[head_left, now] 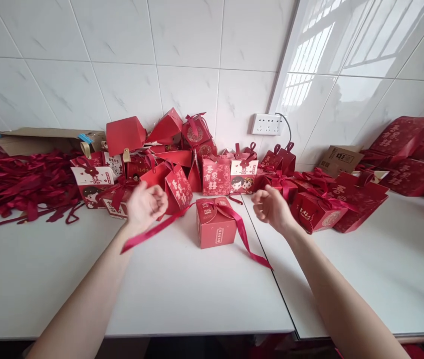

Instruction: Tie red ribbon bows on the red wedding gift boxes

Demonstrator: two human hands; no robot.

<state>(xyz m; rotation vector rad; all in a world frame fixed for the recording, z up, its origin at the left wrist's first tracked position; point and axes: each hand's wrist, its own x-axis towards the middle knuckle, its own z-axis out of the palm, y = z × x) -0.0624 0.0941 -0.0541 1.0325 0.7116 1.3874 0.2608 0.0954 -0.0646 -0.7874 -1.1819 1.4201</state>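
Observation:
A small red gift box (215, 227) stands on the white table (182, 294), straight ahead of me. A dark red ribbon (244, 234) crosses its top, and its two ends trail over the table to the left and to the right. My left hand (145, 205) hovers just left of the box, above the ribbon's left end, with its fingers loosely curled and apart and nothing in them. My right hand (272, 208) hovers to the right of the box, also loosely curled and holding nothing. Neither hand touches the box.
Several finished red boxes with bows (230, 174) are piled along the tiled wall. Loose red ribbons (21, 184) lie heaped at the left, in front of a cardboard box (43, 139). Flat red cartons (406, 149) are stacked at the right. A wall socket (267, 124) sits above the pile.

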